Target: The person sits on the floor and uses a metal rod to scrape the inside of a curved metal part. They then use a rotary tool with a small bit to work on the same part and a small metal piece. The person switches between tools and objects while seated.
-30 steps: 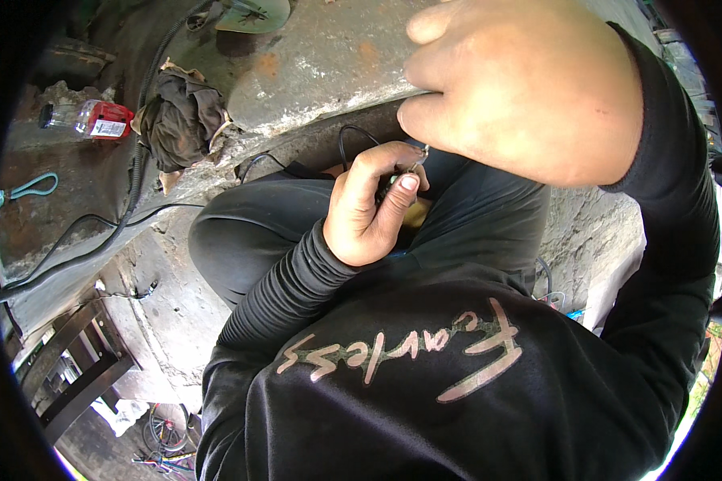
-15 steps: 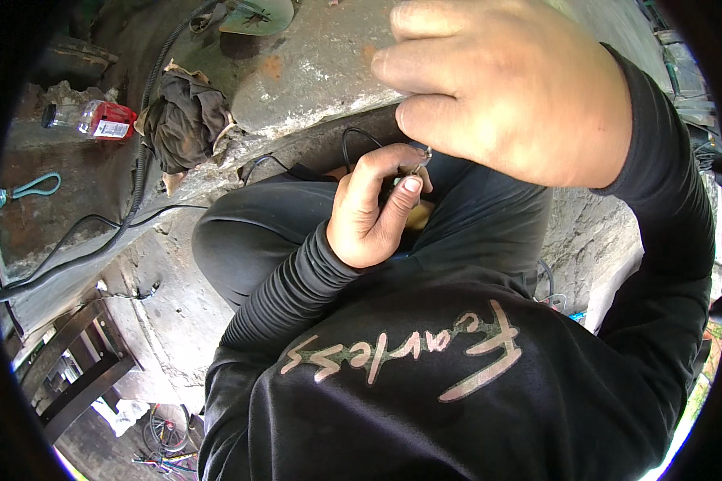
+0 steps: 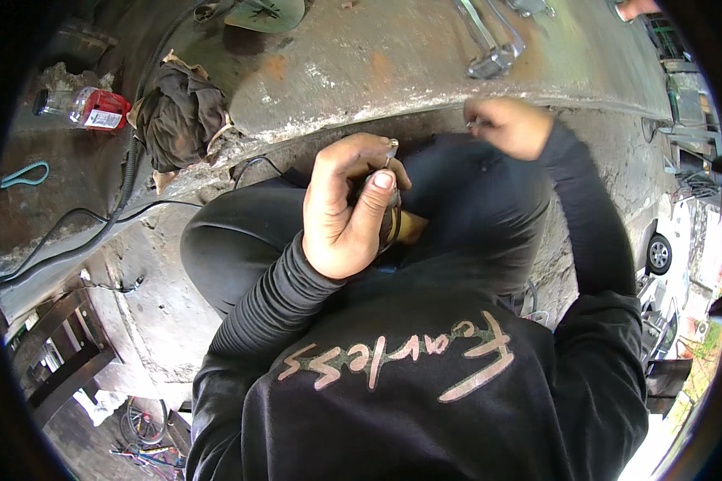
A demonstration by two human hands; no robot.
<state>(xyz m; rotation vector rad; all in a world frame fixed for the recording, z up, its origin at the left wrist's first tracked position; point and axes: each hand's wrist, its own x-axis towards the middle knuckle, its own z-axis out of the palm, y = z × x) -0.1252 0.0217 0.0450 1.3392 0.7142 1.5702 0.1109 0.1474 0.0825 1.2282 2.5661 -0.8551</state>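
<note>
My left hand [image 3: 343, 210] is closed above my lap, palm inward, with the thumb bent against the curled fingers. A small thin metal piece [image 3: 390, 152] sticks up between its thumb and forefinger; most of it is hidden by the fingers. Over my right knee, apart from the left, my right hand [image 3: 515, 128] is smeared by motion with its fingers drawn together. Something small and shiny shows at its fingertips, too blurred to name.
Ahead runs a worn concrete ledge [image 3: 329, 80] carrying a metal tool with long handles [image 3: 492, 62], a pale green plate [image 3: 266, 14], a crumpled dark cloth [image 3: 180, 116] and a red-labelled bottle [image 3: 96, 109]. Black cable [image 3: 124, 180] crosses at left. Another person's hand [image 3: 637, 8] shows at top right.
My right hand has dropped from close in front of the camera, away to the right of the left hand, uncovering the long-handled tool. My left hand has shifted slightly left, still pinching the metal piece.
</note>
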